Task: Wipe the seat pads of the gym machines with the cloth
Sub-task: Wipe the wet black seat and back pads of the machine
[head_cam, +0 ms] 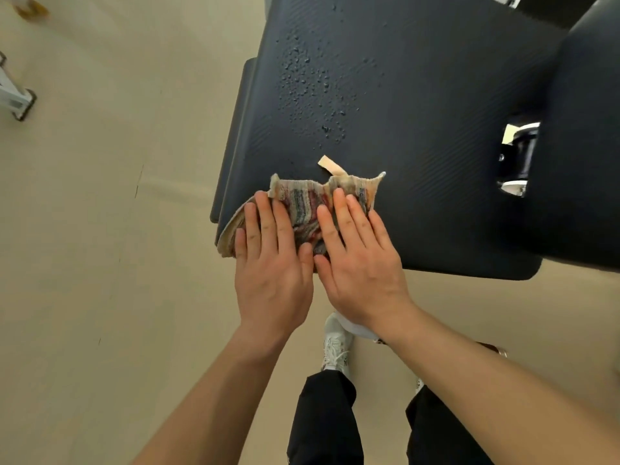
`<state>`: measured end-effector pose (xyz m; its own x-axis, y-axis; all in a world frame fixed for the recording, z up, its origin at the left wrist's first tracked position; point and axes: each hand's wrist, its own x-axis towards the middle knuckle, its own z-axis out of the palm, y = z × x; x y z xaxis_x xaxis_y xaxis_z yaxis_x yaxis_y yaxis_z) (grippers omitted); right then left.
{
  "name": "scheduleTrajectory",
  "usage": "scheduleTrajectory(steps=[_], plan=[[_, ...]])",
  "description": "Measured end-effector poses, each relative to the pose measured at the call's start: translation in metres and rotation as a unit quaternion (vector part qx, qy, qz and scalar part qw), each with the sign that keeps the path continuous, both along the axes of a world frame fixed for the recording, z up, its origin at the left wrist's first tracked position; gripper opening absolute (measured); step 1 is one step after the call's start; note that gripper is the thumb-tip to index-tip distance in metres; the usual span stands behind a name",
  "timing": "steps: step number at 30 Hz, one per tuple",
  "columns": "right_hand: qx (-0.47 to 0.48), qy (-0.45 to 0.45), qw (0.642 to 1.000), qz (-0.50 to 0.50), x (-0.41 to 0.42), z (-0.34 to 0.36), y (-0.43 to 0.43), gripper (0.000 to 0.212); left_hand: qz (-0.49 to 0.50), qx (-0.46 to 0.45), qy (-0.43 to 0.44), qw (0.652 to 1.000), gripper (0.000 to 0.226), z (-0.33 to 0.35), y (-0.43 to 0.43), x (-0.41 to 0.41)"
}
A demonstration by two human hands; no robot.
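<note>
A dark grey seat pad fills the upper middle of the head view, with a patch of water droplets on its left half. A striped, multicoloured cloth lies at the pad's near left corner and hangs a little over the left edge. My left hand presses flat on the cloth's left part, fingers together. My right hand presses flat on its right part. A pale loop tag sticks out from the cloth's far edge.
A second dark pad stands at the right, with a metal bracket in the gap between the pads. Beige floor lies to the left. A white machine foot sits at the far left. My legs and a white shoe are below the pad.
</note>
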<state>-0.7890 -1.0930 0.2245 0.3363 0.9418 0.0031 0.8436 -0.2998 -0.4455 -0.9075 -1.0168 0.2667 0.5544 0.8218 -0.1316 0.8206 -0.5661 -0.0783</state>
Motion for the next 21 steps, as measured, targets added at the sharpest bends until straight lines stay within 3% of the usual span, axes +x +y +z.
scheduleTrajectory(steps=[5,10,21], plan=[[-0.013,0.036,0.997,-0.067,0.048,0.004,0.065,0.067,-0.036,0.020,-0.001,0.999,0.070,-0.001,0.073,0.064],[-0.033,0.015,0.994,-0.099,0.099,0.002,0.117,0.064,-0.046,0.013,-0.002,0.999,0.069,0.002,0.129,0.125],[-0.058,0.017,0.997,-0.048,0.037,-0.003,0.027,0.065,-0.067,0.027,0.034,0.997,0.067,-0.004,0.036,0.041]])
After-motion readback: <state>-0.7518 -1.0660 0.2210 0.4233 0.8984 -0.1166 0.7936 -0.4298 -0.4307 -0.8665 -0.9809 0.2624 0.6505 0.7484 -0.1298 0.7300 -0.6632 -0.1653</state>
